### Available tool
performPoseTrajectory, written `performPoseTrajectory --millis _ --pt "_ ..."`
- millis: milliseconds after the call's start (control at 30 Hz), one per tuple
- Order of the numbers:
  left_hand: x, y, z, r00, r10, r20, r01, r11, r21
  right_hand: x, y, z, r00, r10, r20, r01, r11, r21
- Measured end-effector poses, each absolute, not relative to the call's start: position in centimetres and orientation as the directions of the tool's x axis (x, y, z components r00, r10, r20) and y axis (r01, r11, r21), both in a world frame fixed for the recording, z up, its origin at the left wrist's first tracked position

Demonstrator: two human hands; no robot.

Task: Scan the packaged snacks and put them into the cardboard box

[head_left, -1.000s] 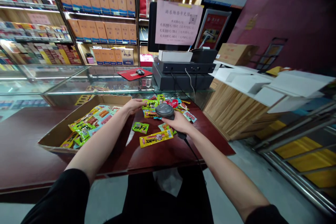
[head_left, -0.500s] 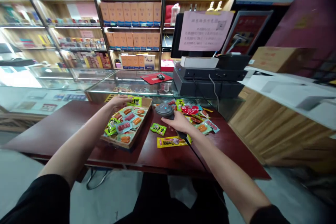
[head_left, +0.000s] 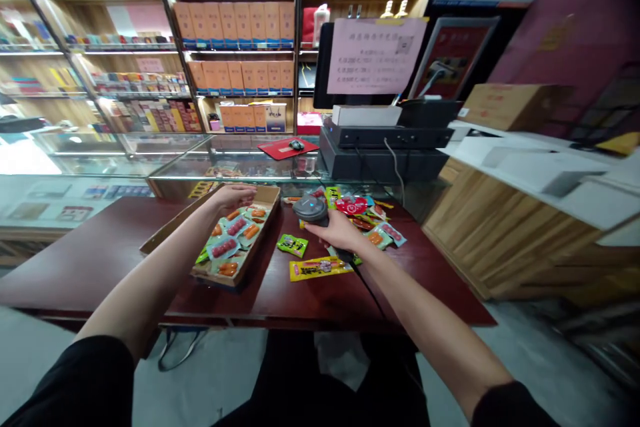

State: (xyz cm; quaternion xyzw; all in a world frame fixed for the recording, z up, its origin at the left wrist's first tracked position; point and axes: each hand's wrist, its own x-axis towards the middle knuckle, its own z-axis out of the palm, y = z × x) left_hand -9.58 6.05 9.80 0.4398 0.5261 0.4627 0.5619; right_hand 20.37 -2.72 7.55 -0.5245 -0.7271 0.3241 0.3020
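One scanner (head_left: 311, 209), right hand (head_left: 340, 231) wrapped round it; left hand (head_left: 234, 197), empty, loosely uncurled, over cardboard tray (head_left: 271, 195) of snack packets (head_left: 236, 227).

The left hand (head_left: 233, 197) is outstretched, its back upward, fingers loosely bent; the right hand (head_left: 340, 230), to its right and slightly nearer the body, curls in a grip. Behind them, the bare left forearm (head_left: 150, 273) and right forearm (head_left: 420, 307) splay outward.

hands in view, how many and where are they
2: the left hand over the open cardboard box, and the right hand gripping the scanner. No other hand shows.
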Motion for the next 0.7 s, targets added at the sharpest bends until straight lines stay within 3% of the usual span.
performPoseTrajectory --millis 167,333,500,600,700 --pt "-0.8 6.8 8.9 0.227 0.956 -0.188 0.012 0.190 0.982 25.6 -3.6 7.5 -0.169 0.955 0.245 0.619 0.296 -0.727" --pt "8.0 7.0 7.2 0.415 0.889 -0.194 0.103 0.166 0.981 30.8 -5.7 7.2 -0.016 0.985 0.173 0.721 0.131 -0.681" --pt "15.2 6.0 5.2 0.521 0.819 -0.242 0.235 0.135 0.963 34.8 -7.9 6.8 0.091 0.994 0.056 0.676 -0.021 -0.737" --pt "18.5 5.2 3.6 0.570 0.796 -0.202 0.360 -0.022 0.933 36.6 -8.7 6.1 0.123 0.992 0.036 0.643 -0.052 -0.764" --pt "21.0 4.4 2.0 0.638 0.768 -0.062 0.514 -0.365 0.776 38.1 -9.2 5.4 0.156 0.987 0.038 0.632 -0.070 -0.771"
